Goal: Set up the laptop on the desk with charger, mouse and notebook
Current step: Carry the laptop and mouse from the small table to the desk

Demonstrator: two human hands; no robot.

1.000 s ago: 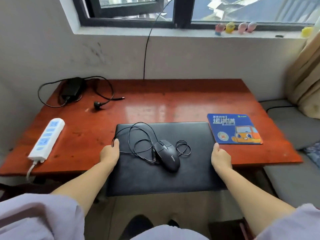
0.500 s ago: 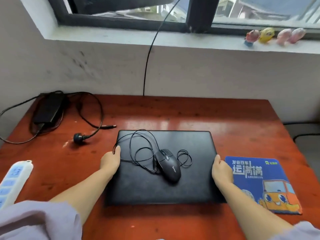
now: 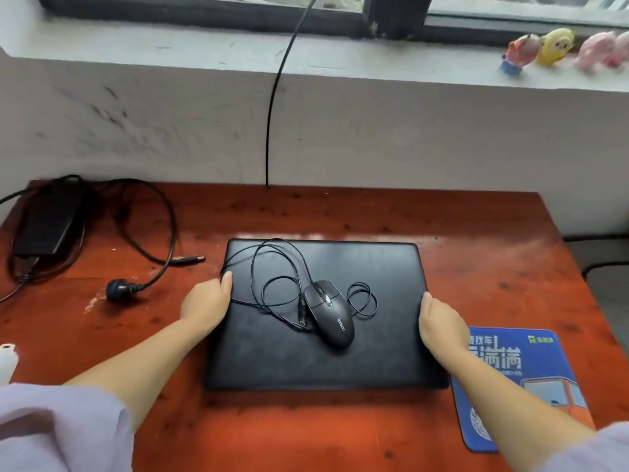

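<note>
A closed black laptop lies flat on the red wooden desk. On its lid rests a black wired mouse with its cable looped beside it. My left hand grips the laptop's left edge and my right hand grips its right edge. The black charger brick with its cable and plug lies at the desk's back left. No notebook shows in this view.
A blue mouse pad lies at the right, touching the laptop's corner. A white power strip's end shows at the left edge. A black cable hangs down the wall. Small figurines stand on the windowsill.
The laptop, held at both sides, has moved from overhanging the front edge to lying fully on the desk, further in. The view has come closer and lower.
</note>
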